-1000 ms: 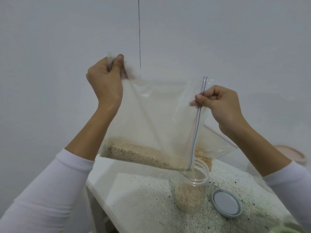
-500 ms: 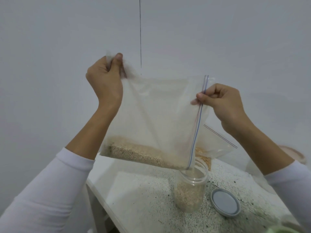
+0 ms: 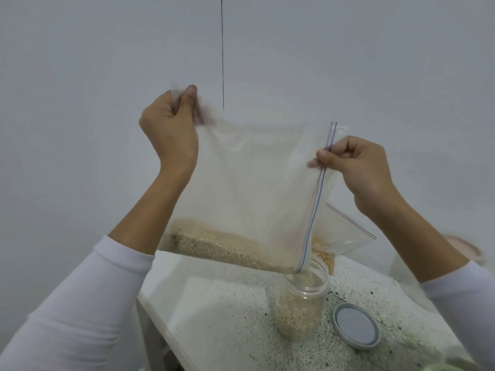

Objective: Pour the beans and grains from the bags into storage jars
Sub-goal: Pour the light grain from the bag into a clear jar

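Left hand (image 3: 167,129): I grip the bag (image 3: 254,188) corner, raised.
Right hand (image 3: 356,167): I pinch its zip edge.
Jar (image 3: 302,306): grains (image 3: 219,247) pouring in, on worktop (image 3: 227,317).

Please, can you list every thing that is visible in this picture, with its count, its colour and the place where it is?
zip bag: 1, clear, held tilted above the jar
grains: tan, along the bag's low edge
jar: 1, clear, open, partly filled, on the table
lid: 1, grey, on the table right of the jar
second bag: 1, clear, behind the jar
table: 1, white, speckled
left hand: grips the bag's upper corner
right hand: pinches the zip edge
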### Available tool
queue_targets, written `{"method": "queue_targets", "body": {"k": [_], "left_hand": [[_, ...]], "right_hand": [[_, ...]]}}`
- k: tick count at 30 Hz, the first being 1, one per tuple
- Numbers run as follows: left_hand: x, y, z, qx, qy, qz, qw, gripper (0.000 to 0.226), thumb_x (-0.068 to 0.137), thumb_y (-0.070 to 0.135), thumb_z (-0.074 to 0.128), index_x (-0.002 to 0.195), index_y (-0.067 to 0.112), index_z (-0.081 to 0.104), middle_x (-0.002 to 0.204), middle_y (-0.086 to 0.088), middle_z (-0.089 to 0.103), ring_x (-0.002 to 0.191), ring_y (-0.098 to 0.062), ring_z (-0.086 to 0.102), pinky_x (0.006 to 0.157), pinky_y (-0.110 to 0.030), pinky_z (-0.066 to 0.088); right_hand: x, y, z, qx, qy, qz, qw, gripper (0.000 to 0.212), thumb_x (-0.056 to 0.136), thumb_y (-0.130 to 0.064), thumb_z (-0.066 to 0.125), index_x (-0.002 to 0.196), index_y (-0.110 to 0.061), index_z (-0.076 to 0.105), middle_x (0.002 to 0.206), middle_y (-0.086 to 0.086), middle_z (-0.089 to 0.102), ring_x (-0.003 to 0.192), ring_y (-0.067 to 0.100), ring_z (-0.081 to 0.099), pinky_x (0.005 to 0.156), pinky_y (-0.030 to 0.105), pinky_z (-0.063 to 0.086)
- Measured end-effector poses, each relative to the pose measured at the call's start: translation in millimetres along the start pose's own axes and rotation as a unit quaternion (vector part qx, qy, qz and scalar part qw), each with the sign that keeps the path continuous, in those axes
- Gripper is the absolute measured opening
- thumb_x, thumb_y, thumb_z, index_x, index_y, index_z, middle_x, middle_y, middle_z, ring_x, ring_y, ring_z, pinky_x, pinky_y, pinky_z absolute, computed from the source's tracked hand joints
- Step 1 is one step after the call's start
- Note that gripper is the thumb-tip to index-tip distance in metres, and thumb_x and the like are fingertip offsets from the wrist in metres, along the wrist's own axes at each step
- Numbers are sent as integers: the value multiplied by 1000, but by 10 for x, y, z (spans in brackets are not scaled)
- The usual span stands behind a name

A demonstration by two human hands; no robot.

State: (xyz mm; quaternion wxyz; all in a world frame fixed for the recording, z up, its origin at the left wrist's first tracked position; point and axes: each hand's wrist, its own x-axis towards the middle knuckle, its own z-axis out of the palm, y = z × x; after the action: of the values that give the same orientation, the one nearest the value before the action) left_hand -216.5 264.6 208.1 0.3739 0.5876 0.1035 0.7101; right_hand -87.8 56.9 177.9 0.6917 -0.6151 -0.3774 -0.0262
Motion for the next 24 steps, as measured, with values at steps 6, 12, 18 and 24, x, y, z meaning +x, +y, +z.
{"method": "queue_targets", "body": {"k": [6, 12, 18, 24], "left_hand": [[13, 34, 34, -6, -17, 0, 1000, 55, 90, 17, 63, 50, 25, 25, 38, 15, 27, 45, -2, 24, 51, -20, 22], [11, -3, 42, 4, -19, 9, 1000, 55, 89, 18, 63, 49, 25, 26, 38, 16, 28, 46, -1, 25, 52, -23, 25], [47, -43, 25, -5, -24, 3, 1000, 54, 88, 21, 64, 47, 27, 28, 40, 16, 30, 50, -6, 29, 55, -32, 28], [48, -28, 21, -2, -27, 7, 1000, 53, 89, 22, 63, 48, 26, 29, 40, 16, 32, 45, -6, 33, 51, -29, 30]], "right_hand": [[-5, 46, 9, -7, -7, 4, 1000, 19, 85, 1, 65, 71, -5, 54, 59, -2, 70, 65, 9, 70, 70, 21, 52], [7, 22, 5, -8, -13, 2, 1000, 18, 85, 2, 65, 71, -5, 55, 58, -2, 69, 63, 7, 69, 67, 14, 51], [29, 16, 2, -1, -13, -5, 1000, 22, 84, 3, 65, 68, -6, 54, 56, 0, 68, 62, 9, 70, 66, 18, 51], [49, 7, -14, 9, -1, -13, 1000, 25, 84, 3, 65, 66, -9, 54, 56, -1, 68, 63, 10, 70, 67, 17, 51]]}}
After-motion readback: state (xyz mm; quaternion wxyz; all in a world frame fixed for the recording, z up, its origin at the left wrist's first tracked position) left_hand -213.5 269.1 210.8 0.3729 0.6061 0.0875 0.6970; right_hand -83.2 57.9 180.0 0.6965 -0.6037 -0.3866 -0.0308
